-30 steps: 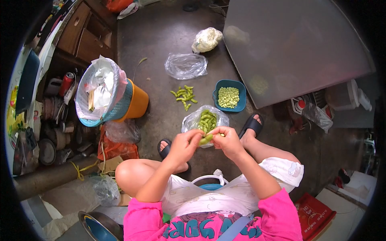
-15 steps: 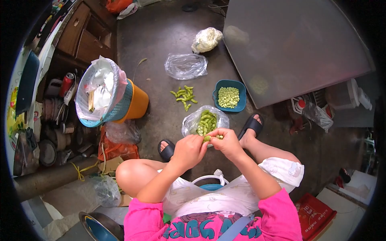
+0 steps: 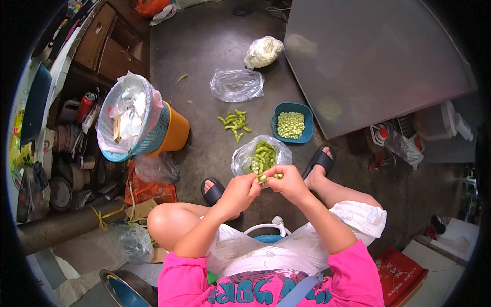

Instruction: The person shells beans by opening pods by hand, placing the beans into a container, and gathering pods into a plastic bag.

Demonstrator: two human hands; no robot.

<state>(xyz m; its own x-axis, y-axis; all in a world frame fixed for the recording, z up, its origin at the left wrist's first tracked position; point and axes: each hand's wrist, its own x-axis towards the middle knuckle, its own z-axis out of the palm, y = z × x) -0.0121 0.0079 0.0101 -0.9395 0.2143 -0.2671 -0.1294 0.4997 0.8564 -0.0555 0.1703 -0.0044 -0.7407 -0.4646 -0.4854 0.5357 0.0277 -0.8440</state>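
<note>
A green soybean pod is pinched between my two hands, with a pale bean showing at it. My left hand has its fingers closed on the pod's left end. From the other side, my right hand grips it, and pale shelled beans show among its curled fingers. Just beyond my hands, a clear plastic bag holds green pods and lies on the floor. Shelled beans fill much of the teal bowl farther right. Loose pods lie in a small pile left of the bowl.
An empty-looking clear bag and a wrapped pale bundle lie farther off. On the left stand a blue lined basket and an orange bin. A large grey panel takes up the right. My sandaled feet flank the bag of pods.
My left hand has shifted slightly, its fingers turning at the pod. A pale bean now shows where the green pod was more visible before. The bag, bowl and loose pods stay put.
</note>
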